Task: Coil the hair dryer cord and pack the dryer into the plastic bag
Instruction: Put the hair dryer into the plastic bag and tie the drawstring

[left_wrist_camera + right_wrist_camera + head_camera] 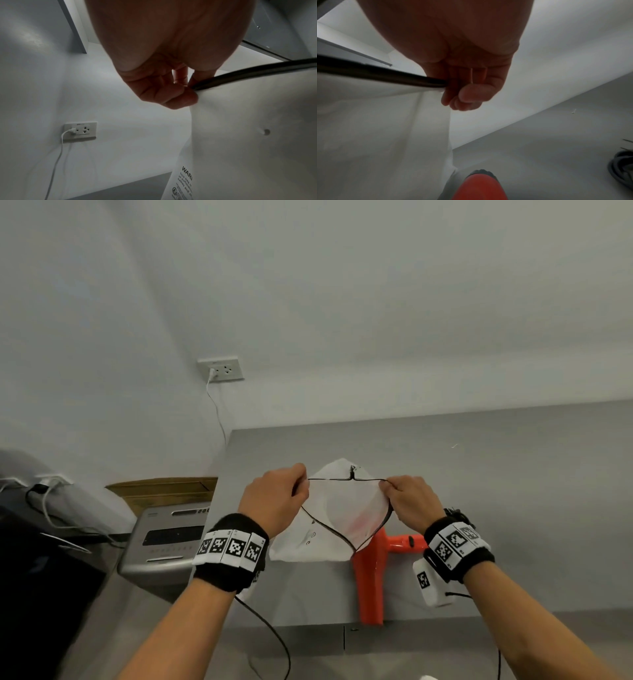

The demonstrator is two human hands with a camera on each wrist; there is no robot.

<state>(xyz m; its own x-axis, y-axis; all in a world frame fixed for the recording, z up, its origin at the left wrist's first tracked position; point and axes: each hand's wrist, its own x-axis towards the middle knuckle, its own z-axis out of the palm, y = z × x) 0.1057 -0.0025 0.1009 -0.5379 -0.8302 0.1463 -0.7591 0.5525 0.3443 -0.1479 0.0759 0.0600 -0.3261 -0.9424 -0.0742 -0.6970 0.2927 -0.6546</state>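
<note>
A white frosted plastic bag with a black zip rim is held up over the grey table, its mouth spread wide toward me. My left hand pinches the rim's left end and my right hand pinches its right end; the pinches also show in the wrist views, left hand and right hand. The orange hair dryer lies on the table under the bag, outside it, near the front edge. The grey coiled cord lies to the dryer's right.
A grey machine and a cardboard box stand left of the table. A wall socket with a white cable is on the wall behind. A small white speck lies on the far table.
</note>
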